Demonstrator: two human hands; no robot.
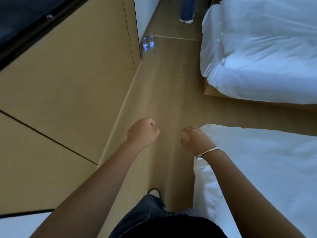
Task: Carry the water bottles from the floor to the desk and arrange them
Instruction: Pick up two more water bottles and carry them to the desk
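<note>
Two water bottles (148,43) are seen upright on the wood floor (164,93), far end of the aisle, side by side & nearly touching, just beside the corner of the tan wall panel (68,79) on the left. Both have blue labels; caps too small to tell colour.

Left hand (143,133) is held out over the floor, approx. mid-frame, fingers loosely curled, nothing in its grip. Right hand (195,139) is held out alongside it, fingers relaxed & slightly spread, grip likewise holding nothing; a silver bangle (207,152) is worn at the wrist. Both hands are well apart from the bottles.

A white duvet on the near bed (265,169) lies under/right of the right forearm; whether the hand touches it cannot be told. A second bed (260,48) w/ white bedding is seen top right. Another person's jeans leg & white shoe (187,18) are seen beyond the bottles. Dark trousers & a shoe tip (154,192) of the wearer show at the bottom.
</note>
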